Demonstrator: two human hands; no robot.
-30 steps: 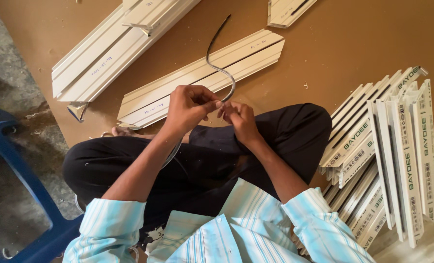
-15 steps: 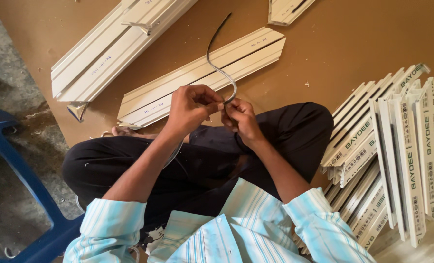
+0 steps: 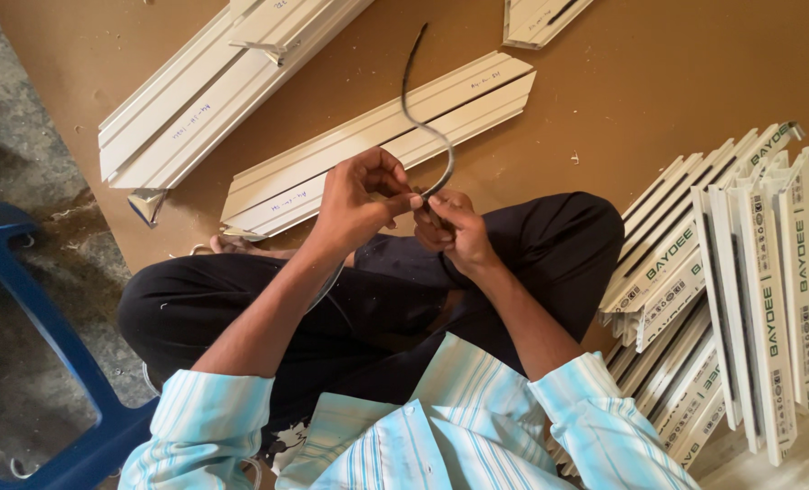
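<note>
I sit cross-legged on a brown board. Both my hands meet above my lap around a thin dark rubber strip that curves up and away from them. My left hand pinches the strip near its lower bend with fingers closed on it. My right hand grips the strip's lower part just beside the left, the two hands touching. Another length of the strip trails down under my left forearm across my dark trousers.
White plastic profile pieces with mitred ends lie on the brown board: one pair just beyond my hands, a longer bundle at upper left. A stack of profiles leans at my right. A blue plastic frame stands at lower left.
The hands stay together on the strip with only small finger shifts; the strip's free end keeps the same curve.
</note>
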